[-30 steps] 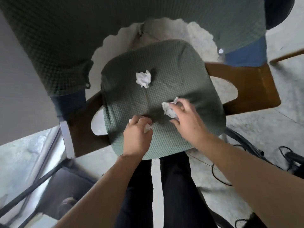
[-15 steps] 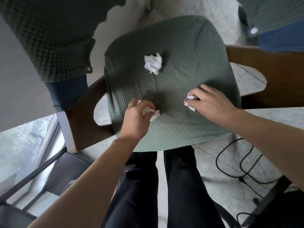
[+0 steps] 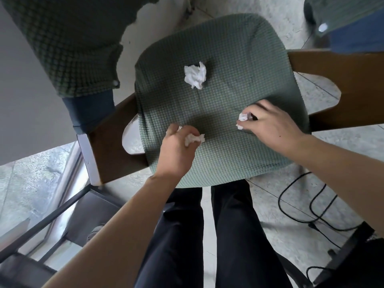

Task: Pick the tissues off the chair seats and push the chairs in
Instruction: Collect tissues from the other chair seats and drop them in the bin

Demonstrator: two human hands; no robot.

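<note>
A chair with a green checked seat cushion [image 3: 239,65] and brown wooden armrests stands right in front of my legs. A crumpled white tissue [image 3: 195,76] lies free on the far middle of the seat. My left hand [image 3: 176,150] grips a second crumpled tissue [image 3: 194,139] at the seat's near left. My right hand [image 3: 270,125] pinches a third, smaller tissue [image 3: 242,118] in its fingertips at the seat's right.
A table with a green checked cloth [image 3: 68,38] hangs over the upper left, its grey wall beside it. Another chair's blue and green edge [image 3: 353,36] sits top right. Black cables [image 3: 311,204] lie on the floor at right. A dark metal frame [image 3: 62,215] stands lower left.
Both hands have closed tighter on their tissues and drawn slightly apart. The view has shifted down and nearer, so the seat fills more of the frame.
</note>
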